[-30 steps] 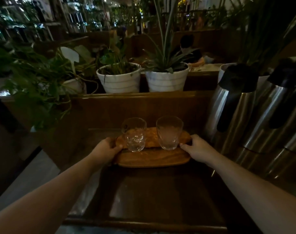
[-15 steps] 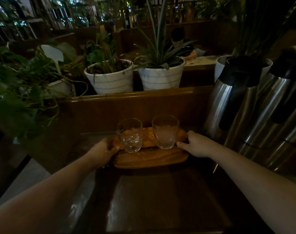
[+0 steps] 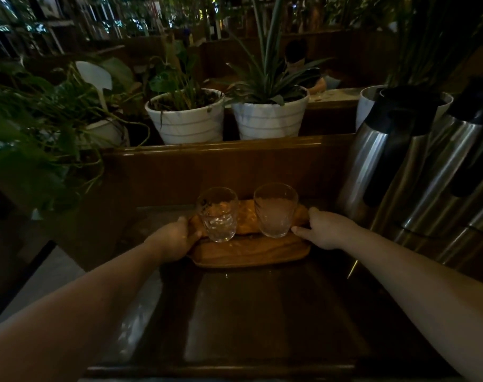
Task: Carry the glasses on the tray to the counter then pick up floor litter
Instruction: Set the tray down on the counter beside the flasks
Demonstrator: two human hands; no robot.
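Note:
A small wooden tray (image 3: 251, 253) rests on the dark wooden counter (image 3: 262, 312), close to its raised back panel. Two clear glasses stand upright on it: a patterned glass (image 3: 217, 214) on the left and a smoother glass (image 3: 275, 210) on the right. My left hand (image 3: 176, 238) grips the tray's left edge, thumb over the rim beside the left glass. My right hand (image 3: 324, 228) grips the right edge, thumb pointing at the right glass. No floor litter is visible.
Tall steel thermos jugs (image 3: 394, 164) with black tops crowd the counter's right side. White plant pots (image 3: 187, 118) (image 3: 270, 117) stand on the ledge behind the back panel, leafy plants (image 3: 39, 128) at left. A seated person (image 3: 301, 67) is farther back. Pale floor (image 3: 52, 271) shows lower left.
The view has shifted slightly closer over the counter. Both hands stay on the tray's ends and the tray with its glasses sits a little farther toward the back panel.

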